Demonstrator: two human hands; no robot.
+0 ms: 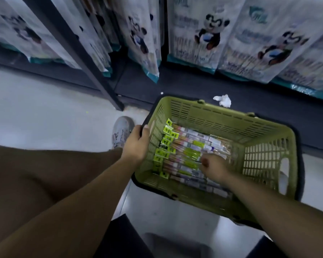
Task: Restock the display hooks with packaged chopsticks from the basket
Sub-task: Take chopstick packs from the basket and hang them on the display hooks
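While the left hand (136, 144) grips the basket (222, 116) rim, the right hand (213, 165) curls over the chopstick packs (185, 151) inside — hold unclear — likely light, slick, stiff, best pinched by the green tabs (168, 140).

Shop aisle: shelved packs (209, 32), basket (224, 118)

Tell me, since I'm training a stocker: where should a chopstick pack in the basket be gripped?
Probably across the narrow mid-body of a top chopstick pack, from above: the packs lie flat, and the basket walls block the sides.
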